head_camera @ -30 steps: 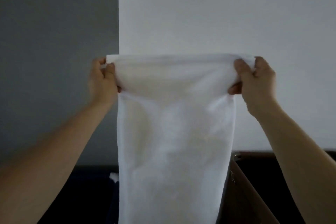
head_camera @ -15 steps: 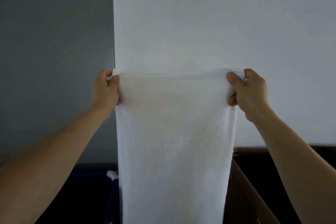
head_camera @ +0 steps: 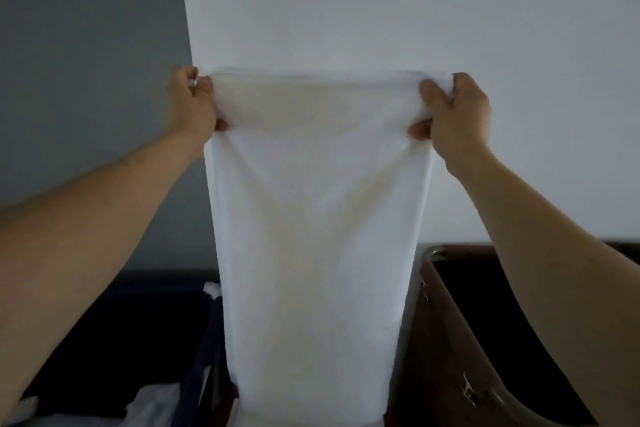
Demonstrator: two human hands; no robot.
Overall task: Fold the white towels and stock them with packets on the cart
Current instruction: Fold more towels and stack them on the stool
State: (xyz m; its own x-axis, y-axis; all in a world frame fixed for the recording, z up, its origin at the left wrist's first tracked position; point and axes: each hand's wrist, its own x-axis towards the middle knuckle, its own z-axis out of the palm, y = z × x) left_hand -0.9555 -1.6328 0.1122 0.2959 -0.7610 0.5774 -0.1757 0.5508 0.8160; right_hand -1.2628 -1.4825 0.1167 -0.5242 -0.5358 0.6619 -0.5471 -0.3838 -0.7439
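Both hands up at chest height: left hand & right hand, fingers curled tight round the white towel top corners, rest hanging straight. Keep edge taut & level, then bring corners together evenly.

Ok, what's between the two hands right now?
In the head view, only the white towel: its top edge spans from the left hand to the right hand, each gripping a corner, and the rest hangs down.
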